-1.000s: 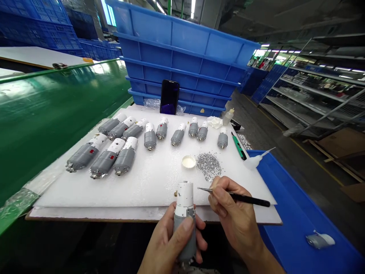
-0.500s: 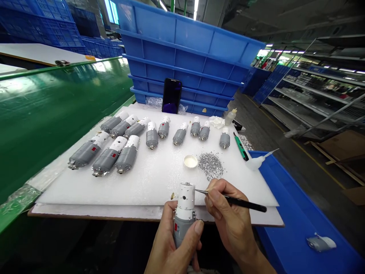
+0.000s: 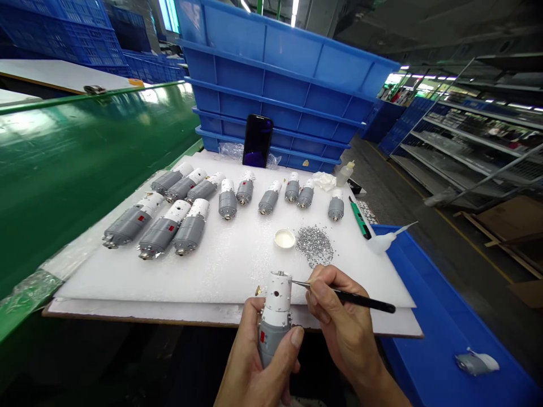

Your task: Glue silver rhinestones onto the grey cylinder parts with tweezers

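Observation:
My left hand (image 3: 265, 362) is wrapped round the grey lower part of a white and grey model (image 3: 279, 302), held upright at the near edge of the white foam board (image 3: 229, 265). In my right hand (image 3: 345, 322) is a pair of black-handled tweezers (image 3: 365, 301), pinched between thumb and fingers. The tweezers' tip is at the right side of the model's white top. Beyond the hands lie a small white dish (image 3: 284, 239) and a pile of tiny silvery parts (image 3: 314, 246). Several similar models (image 3: 189, 227) lie or stand on the board's left and back.
Stacked blue crates (image 3: 275, 85) rise behind the board, with a phone (image 3: 257, 141) leaning on them. At right are a green knife (image 3: 360, 218), a white squeeze bottle (image 3: 382, 242) and a blue bin (image 3: 428, 339) holding another model (image 3: 477, 362). A green surface (image 3: 93, 141) runs along the left.
The view has shifted very slightly. Both hands keep the same grips, and the tweezers' tip remains beside the model's white top.

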Motion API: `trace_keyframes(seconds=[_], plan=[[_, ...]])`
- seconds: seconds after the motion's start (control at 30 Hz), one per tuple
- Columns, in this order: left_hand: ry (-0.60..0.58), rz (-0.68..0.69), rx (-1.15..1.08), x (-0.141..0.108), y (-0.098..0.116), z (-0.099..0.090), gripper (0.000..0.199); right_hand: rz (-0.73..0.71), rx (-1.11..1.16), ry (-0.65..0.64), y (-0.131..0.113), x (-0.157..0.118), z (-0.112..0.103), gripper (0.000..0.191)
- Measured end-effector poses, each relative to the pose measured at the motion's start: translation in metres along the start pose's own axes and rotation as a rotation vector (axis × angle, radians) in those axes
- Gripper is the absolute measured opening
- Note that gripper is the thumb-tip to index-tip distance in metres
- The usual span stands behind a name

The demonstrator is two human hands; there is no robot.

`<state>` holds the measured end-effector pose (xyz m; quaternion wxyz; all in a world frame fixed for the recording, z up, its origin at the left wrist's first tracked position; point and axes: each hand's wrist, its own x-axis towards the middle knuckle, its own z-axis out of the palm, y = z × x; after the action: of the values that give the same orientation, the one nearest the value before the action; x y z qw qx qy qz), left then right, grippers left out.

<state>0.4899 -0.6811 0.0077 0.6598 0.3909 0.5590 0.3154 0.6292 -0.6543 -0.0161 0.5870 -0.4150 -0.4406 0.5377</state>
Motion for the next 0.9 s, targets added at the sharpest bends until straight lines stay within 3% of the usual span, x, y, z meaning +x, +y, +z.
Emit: trace_keyframes(seconds=[0.5, 0.9], plan=[[0.068, 0.017, -0.028, 0.0, -0.004, 0.002, 0.04, 0.019, 0.004, 0.004, 0.002, 0.001, 0.0, 0.03], [0.288, 0.202, 0.152, 0.005, -0.011, 0.001, 0.031, -0.026, -0.079, 0.0, 0.0, -0.001, 0.001, 0.029]])
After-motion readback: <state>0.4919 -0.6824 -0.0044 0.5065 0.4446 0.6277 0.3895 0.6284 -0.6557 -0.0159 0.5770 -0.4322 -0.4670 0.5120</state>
